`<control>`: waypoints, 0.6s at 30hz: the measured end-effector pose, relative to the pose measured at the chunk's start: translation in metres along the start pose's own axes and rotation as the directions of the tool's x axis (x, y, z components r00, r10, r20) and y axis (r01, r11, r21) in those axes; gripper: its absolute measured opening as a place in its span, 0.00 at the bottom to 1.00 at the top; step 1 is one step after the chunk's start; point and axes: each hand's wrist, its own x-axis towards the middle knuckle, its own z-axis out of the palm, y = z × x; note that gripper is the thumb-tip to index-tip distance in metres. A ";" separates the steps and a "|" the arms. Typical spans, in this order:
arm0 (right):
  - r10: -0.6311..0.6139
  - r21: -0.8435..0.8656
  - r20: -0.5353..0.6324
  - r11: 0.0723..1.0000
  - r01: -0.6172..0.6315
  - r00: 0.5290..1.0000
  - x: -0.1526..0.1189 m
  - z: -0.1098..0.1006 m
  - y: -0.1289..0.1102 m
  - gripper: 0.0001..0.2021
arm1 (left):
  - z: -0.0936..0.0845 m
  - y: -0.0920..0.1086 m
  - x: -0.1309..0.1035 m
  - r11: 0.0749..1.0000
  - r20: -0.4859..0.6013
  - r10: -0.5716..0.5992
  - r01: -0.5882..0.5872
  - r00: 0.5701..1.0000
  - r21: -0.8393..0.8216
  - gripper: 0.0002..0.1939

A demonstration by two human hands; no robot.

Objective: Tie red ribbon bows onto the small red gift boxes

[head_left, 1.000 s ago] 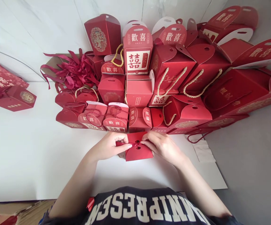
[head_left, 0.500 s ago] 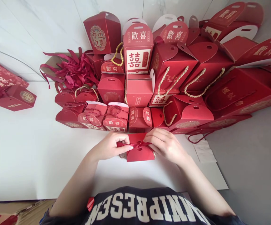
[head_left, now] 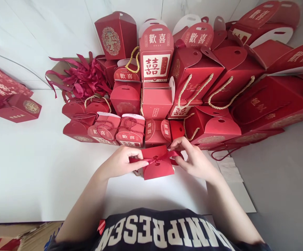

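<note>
Small red gift box (head_left: 159,170): near side of white desk (head_left: 49,167), between both hands, in front of the packed red boxes (head_left: 158,101); crimson ribbon (head_left: 155,160) knotted at its top.

Left hand (head_left: 121,162): forearm slanting far and rightward; fingers curled, grip closed, ribbon pinched against thumb at box's left edge.

Right hand (head_left: 194,158): forearm slanting far and leftward; grip partly open, fingers arched, thumb parted from index finger, ribbon between; whether pinched, cannot tell.
</note>
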 end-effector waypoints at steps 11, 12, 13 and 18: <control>0.160 0.342 0.106 0.921 -0.187 0.981 0.006 0.013 -0.012 0.08 | 0.003 -0.002 0.002 1.000 0.009 -0.019 0.019 1.000 -0.020 0.17; 0.142 0.319 0.100 0.933 -0.167 0.985 0.006 0.013 -0.012 0.07 | 0.002 -0.002 0.002 1.000 0.020 -0.010 0.010 1.000 -0.009 0.17; 0.124 0.292 0.090 0.945 -0.145 0.988 0.005 0.012 -0.012 0.06 | 0.002 -0.002 0.002 1.000 0.030 0.001 -0.001 1.000 0.005 0.17; 0.075 0.139 0.031 0.987 -0.079 0.997 0.004 0.010 -0.009 0.05 | -0.005 -0.005 0.001 1.000 0.070 0.010 -0.010 0.998 0.007 0.16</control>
